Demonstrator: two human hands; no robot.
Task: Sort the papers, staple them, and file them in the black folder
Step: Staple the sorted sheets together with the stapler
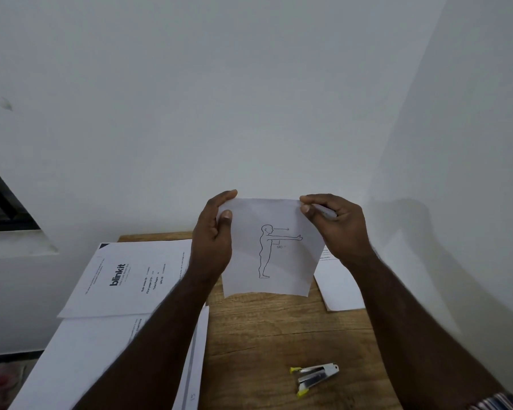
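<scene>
Overhead, a white wall (pixel 249 99) fills most of the view above a wooden counter (pixel 279 335). Printed papers (pixel 122 279) lie spread on the counter's left side, another sheet (pixel 338 288) at the right edge. Above the counter's middle, a sheet with a standing figure drawing (pixel 271 250) is held upright, off the surface. Left hand (pixel 216 238) has its grip pinching the sheet's upper left corner; right hand (pixel 335 229) pinches the upper right corner. A small stapler (pixel 314 378) lies near the front, untouched.
</scene>
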